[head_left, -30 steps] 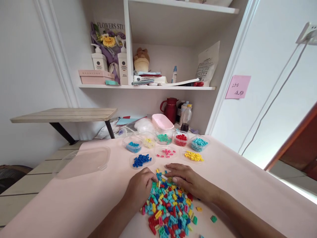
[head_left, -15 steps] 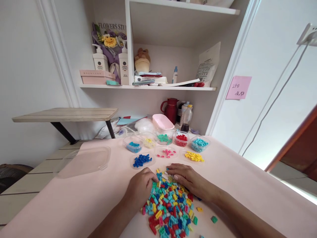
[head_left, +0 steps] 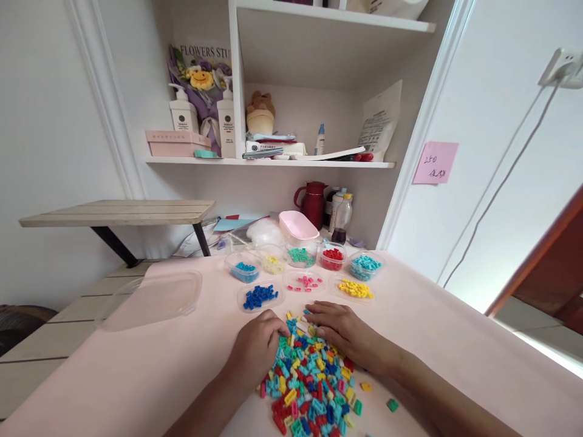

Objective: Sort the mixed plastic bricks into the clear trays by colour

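Faces a pink tabletop beneath white shelves. Has broad surface rightward, small containers toward the far edge, a transparent plastic piece at left. Rests the right hand, loosely extended, on the far end of the brick pile; curls the left hand against its left side, impossible to tell if gripping.

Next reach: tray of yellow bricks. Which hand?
Probably the right hand: it's closer to the yellow-brick tray, while the left hand sits across the brick pile, nearer the dark-blue bricks.
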Demonstrator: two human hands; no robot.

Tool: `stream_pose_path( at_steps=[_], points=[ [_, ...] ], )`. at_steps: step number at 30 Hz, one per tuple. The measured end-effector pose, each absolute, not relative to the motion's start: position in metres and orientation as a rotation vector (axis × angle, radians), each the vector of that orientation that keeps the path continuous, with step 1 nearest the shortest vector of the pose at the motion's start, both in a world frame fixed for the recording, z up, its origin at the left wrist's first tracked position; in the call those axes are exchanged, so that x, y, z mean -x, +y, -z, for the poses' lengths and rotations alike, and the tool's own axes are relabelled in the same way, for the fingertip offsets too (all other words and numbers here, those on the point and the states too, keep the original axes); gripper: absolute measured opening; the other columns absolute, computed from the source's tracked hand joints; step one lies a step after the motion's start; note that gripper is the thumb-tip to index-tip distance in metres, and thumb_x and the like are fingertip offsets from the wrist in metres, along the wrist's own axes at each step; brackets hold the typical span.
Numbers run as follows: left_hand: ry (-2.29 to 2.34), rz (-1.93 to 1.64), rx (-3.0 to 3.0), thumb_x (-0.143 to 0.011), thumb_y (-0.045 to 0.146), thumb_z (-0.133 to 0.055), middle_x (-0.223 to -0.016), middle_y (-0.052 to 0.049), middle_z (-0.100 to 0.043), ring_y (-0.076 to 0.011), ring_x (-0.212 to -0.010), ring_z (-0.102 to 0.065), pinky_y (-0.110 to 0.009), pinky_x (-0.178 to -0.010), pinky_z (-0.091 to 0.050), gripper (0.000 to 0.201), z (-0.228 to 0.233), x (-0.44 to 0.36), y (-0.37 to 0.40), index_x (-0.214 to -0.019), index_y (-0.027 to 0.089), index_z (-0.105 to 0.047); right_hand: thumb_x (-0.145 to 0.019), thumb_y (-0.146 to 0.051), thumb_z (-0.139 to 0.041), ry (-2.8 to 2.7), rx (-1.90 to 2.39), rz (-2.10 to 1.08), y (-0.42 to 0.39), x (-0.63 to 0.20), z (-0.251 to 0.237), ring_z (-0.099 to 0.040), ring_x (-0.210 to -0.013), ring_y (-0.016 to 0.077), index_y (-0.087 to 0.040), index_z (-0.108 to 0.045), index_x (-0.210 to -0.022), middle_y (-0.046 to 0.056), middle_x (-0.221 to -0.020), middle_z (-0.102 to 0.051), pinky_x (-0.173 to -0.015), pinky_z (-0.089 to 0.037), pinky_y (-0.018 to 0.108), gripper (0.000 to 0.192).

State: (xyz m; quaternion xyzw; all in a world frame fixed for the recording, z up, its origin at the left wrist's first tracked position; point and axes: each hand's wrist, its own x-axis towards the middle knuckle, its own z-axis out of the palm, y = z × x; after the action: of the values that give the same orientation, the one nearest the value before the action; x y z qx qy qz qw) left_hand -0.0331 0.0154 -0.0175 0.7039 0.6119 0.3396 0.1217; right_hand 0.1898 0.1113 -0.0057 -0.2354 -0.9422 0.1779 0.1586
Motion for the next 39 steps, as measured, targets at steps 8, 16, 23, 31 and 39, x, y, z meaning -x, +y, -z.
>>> stream_pose_path(
  at_steps=[8,16,23,31,39],
  points=[
    [1.768,-0.993,-2.044,-0.078,0.005,-0.037,-0.088,-0.003,-0.066,-0.0164,-0.086,-0.063,-0.025,-0.077,-0.045,0.039,0.018,0.035,0.018,-0.081,0.024,-0.071,-0.098,-0.045,-0.032,-2.636,0.638,-0.565,0.113,-0.188,0.007,-0.043,-0.128,0.0261,-0.028,-0.054,-0.132,0.003,-0.136,-0.053,-0.109,-0.032,0.047,0.044],
    [1.745,-0.975,-2.046,-0.08,0.008,-0.036,-0.088,-0.004,-0.066,-0.0172,-0.086,-0.064,-0.024,-0.076,-0.046,0.034,0.014,0.035,0.019,-0.077,0.022,-0.068,-0.095,-0.051,-0.038,-2.233,0.8,-0.865,0.12,-0.207,-0.019,-0.038,-0.133,0.0269,-0.028,-0.051,-0.134,0.005,-0.144,-0.044,-0.111,-0.03,0.048,0.047],
    [1.731,-0.922,-2.129,-0.084,0.016,-0.038,-0.087,-0.003,-0.068,-0.0167,-0.085,-0.065,-0.023,-0.076,-0.048,0.031,0.02,0.043,0.026,-0.079,0.023,-0.067,-0.096,-0.032,-0.039,-2.146,0.819,-0.12,0.148,-0.229,-0.019,-0.036,-0.134,0.0261,-0.029,-0.042,-0.14,0.005,-0.144,-0.044,-0.108,-0.032,0.048,0.045],
    [1.724,-0.98,-2.158,-0.084,0.017,-0.04,-0.084,-0.003,-0.069,-0.0151,-0.083,-0.067,-0.02,-0.074,-0.05,0.03,0.021,0.045,0.029,-0.076,0.023,-0.068,-0.091,-0.024,-0.041,-2.029,1.256,0.193,0.199,-0.261,-0.011,-0.025,-0.139,0.0312,-0.026,-0.053,-0.129,0.007,-0.151,-0.032,-0.104,-0.029,0.057,0.04],
    [1.701,-0.975,-2.188,-0.085,0.019,-0.039,-0.083,-0.003,-0.068,-0.015,-0.081,-0.067,-0.02,-0.073,-0.049,0.03,0.026,0.047,0.03,-0.076,0.023,-0.067,-0.091,-0.045,-0.036,-1.516,1.122,-0.636,0.199,-0.293,-0.013,-0.053,-0.117,0.0236,-0.024,-0.058,-0.121,0.009,-0.132,-0.054,-0.093,-0.045,0.037,0.043]
  ],
)
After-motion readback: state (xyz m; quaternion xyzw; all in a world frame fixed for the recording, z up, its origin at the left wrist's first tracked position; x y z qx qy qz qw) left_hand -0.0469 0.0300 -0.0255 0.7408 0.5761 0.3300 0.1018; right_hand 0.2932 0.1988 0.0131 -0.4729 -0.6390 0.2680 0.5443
